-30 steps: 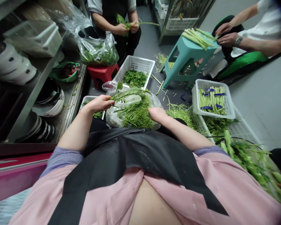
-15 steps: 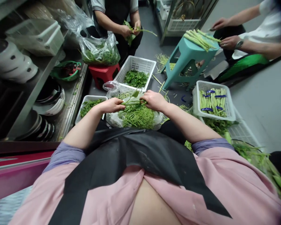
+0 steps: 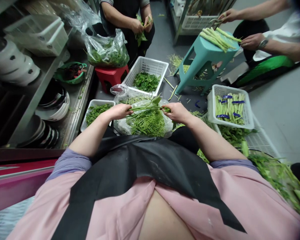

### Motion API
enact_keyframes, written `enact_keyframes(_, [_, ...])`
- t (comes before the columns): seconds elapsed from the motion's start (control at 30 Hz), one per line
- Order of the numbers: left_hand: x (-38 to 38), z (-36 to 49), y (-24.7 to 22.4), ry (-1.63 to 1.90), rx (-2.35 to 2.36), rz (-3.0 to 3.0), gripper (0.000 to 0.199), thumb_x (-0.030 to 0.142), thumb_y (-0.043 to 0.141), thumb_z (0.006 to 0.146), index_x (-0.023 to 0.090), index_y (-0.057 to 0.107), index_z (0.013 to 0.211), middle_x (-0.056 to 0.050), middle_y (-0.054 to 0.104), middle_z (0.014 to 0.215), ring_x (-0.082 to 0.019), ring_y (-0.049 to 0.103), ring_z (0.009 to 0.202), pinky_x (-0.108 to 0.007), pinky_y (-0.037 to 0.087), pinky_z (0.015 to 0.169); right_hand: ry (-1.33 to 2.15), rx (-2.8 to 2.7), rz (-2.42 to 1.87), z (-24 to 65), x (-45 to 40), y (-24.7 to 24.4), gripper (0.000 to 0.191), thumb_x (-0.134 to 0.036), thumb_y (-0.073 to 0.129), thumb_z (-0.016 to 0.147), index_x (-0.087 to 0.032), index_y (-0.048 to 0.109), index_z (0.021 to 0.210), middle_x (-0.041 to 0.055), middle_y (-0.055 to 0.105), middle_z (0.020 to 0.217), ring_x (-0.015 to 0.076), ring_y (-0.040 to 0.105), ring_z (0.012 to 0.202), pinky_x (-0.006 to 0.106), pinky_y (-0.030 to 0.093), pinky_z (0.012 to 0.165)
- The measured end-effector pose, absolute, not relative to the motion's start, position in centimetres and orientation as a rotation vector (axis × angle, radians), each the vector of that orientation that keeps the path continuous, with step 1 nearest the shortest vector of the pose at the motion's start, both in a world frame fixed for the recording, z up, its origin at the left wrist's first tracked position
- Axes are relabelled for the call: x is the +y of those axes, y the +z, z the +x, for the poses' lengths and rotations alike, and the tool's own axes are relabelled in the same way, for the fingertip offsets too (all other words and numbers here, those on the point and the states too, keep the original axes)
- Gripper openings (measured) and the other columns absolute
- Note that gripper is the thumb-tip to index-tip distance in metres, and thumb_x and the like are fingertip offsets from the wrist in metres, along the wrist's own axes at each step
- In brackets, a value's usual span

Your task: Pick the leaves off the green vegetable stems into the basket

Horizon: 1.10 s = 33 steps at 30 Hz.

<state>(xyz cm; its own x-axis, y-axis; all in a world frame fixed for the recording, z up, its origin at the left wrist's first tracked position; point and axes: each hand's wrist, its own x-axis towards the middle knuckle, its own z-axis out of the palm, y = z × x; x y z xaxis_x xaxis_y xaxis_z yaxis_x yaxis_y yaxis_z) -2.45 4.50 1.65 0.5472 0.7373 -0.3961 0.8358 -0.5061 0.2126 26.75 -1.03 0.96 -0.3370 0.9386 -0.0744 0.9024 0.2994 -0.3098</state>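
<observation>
My left hand (image 3: 119, 111) grips the stalk end of a leafy green stem (image 3: 145, 106), held level above my lap. My right hand (image 3: 177, 112) pinches the leafy end of the same stem. Under both hands lies a clear plastic bag (image 3: 120, 125) heaped with thin green stalks (image 3: 147, 122). A small white basket of picked leaves (image 3: 98, 111) sits just left of my left hand. My black apron and pink shirt fill the lower part of the view.
Ahead sit a white basket of leaves (image 3: 147, 79), a red stool (image 3: 110, 76) bearing a bag of greens (image 3: 106, 53), and a teal stool (image 3: 205, 56) with long stalks. A basket of bundled stalks (image 3: 229, 106) stands right. Two other people work opposite. Shelves of bowls (image 3: 40, 110) line the left.
My right hand rose from the stalk heap to the stem my left hand holds, then slid right along it to the leafy end. The view shifted slightly.
</observation>
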Motion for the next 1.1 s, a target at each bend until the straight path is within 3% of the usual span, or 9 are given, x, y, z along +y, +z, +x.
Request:
enact_keyframes(0.13, [4.3, -2.0, 1.5, -0.413, 1.297, 2.412, 0.042, 0.044, 0.038, 0.095, 0.015, 0.067, 0.101, -0.01, 0.07, 0.086, -0.017, 0.061, 0.073, -0.024, 0.038, 0.065, 0.617, -2.126, -1.657, 26.3, -1.7, 0.2, 0.017, -0.024, 0.059, 0.075, -0.014, 0.071, 0.082, 0.0085, 0.07, 0.08, 0.0201, 0.064, 0.078, 0.031, 0.047, 0.076])
enact_keyframes(0.27, [3.8, -1.5, 2.0, -0.401, 1.291, 2.444, 0.04, 0.042, 0.037, 0.095, 0.014, 0.065, 0.1, -0.011, 0.07, 0.089, -0.017, 0.061, 0.072, -0.025, 0.037, 0.062, 1.023, -1.197, -1.449, 26.0, -1.3, -0.7, 0.018, -0.032, 0.056, 0.077, -0.018, 0.054, 0.065, -0.0046, 0.042, 0.047, 0.0093, 0.045, 0.045, 0.024, 0.044, 0.051])
enact_keyframes(0.33, [3.7, -1.7, 2.2, -0.384, 1.273, 2.429, 0.039, 0.041, 0.036, 0.095, 0.014, 0.065, 0.099, -0.01, 0.07, 0.088, -0.017, 0.06, 0.071, -0.024, 0.037, 0.062, 1.108, -0.742, -1.338, 26.9, -0.6, -0.9, 0.021, -0.033, 0.057, 0.075, -0.02, 0.046, 0.063, -0.0091, 0.03, 0.044, 0.0059, 0.034, 0.039, 0.02, 0.039, 0.043])
enact_keyframes(0.4, [3.7, -2.0, 2.4, -0.382, 1.247, 2.409, 0.04, 0.041, 0.036, 0.096, 0.014, 0.064, 0.099, -0.01, 0.07, 0.086, -0.016, 0.06, 0.07, -0.024, 0.038, 0.062, 1.134, -0.556, -1.269, 28.0, 0.0, -0.7, 0.021, -0.03, 0.062, 0.072, -0.019, 0.046, 0.065, -0.0104, 0.03, 0.045, 0.0041, 0.032, 0.038, 0.018, 0.038, 0.041])
enact_keyframes(0.6, [3.2, -1.2, 2.7, -0.483, 1.175, 2.525, 0.043, 0.045, 0.035, 0.096, 0.015, 0.064, 0.107, -0.012, 0.07, 0.094, -0.021, 0.065, 0.083, -0.027, 0.043, 0.071, 1.778, -1.111, -1.297, 27.2, 0.7, 0.9, 0.03, -0.028, 0.079, 0.062, -0.012, 0.058, 0.076, -0.005, 0.048, 0.05, 0.006, 0.042, 0.04, 0.02, 0.039, 0.038])
enact_keyframes(0.77, [2.6, -0.2, 2.7, -0.553, 1.196, 2.581, 0.045, 0.046, 0.034, 0.095, 0.017, 0.065, 0.112, -0.013, 0.071, 0.1, -0.024, 0.065, 0.093, -0.029, 0.044, 0.079, 2.309, -1.326, -1.072, 24.4, 0.8, 0.8, 0.033, -0.037, 0.075, 0.071, -0.01, 0.058, 0.082, -0.0009, 0.058, 0.059, 0.0034, 0.041, 0.041, 0.017, 0.032, 0.036])
enact_keyframes(0.93, [2.7, -0.1, 2.4, -0.574, 1.246, 2.586, 0.047, 0.047, 0.037, 0.094, 0.016, 0.065, 0.114, -0.014, 0.071, 0.098, -0.025, 0.065, 0.096, -0.029, 0.044, 0.079, 2.191, -1.284, -1.111, 22.9, -0.4, -1.0, 0.03, -0.036, 0.074, 0.072, -0.014, 0.053, 0.072, -0.0069, 0.043, 0.047, 0.0043, 0.037, 0.039, 0.017, 0.032, 0.037])
enact_keyframes(1.1, [2.4, -0.2, 2.4, -0.552, 1.252, 2.583, 0.044, 0.045, 0.037, 0.094, 0.017, 0.068, 0.11, -0.014, 0.071, 0.099, -0.024, 0.066, 0.094, -0.028, 0.044, 0.077, 1.456, -0.743, -1.386, 24.2, 0.0, -2.3, 0.028, -0.029, 0.066, 0.074, -0.019, 0.042, 0.065, -0.0098, 0.035, 0.045, 0.0034, 0.032, 0.037, 0.017, 0.031, 0.038])
